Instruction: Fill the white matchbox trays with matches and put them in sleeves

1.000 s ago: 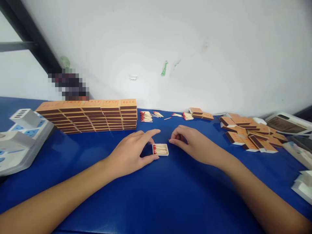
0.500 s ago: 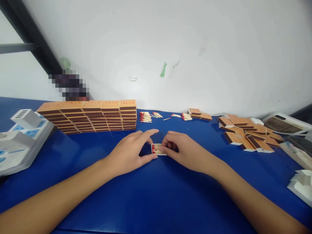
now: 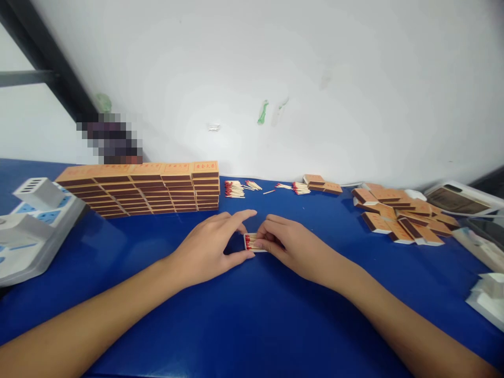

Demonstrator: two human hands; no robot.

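A small white matchbox tray (image 3: 258, 250) lies on the blue table in front of me, with red-headed matches (image 3: 250, 241) in it, heads to the left. My left hand (image 3: 210, 245) is at the tray's left end, thumb and fingers spread apart around its corners. Over the tray's right part is my right hand (image 3: 284, 240), its thumb and fingertips drawn together on the matches. Whether a match is pinched between those fingertips is hidden.
Stacked matchboxes (image 3: 169, 186) form a wall at the back left. Loose match piles (image 3: 234, 189) lie behind the tray. More matchboxes (image 3: 401, 210) are heaped at the right. A power strip (image 3: 51, 231) stands at the far left.
My right hand has shifted slightly left over the tray, its fingertips now covering more of the matches. My left hand has stayed nearly still.
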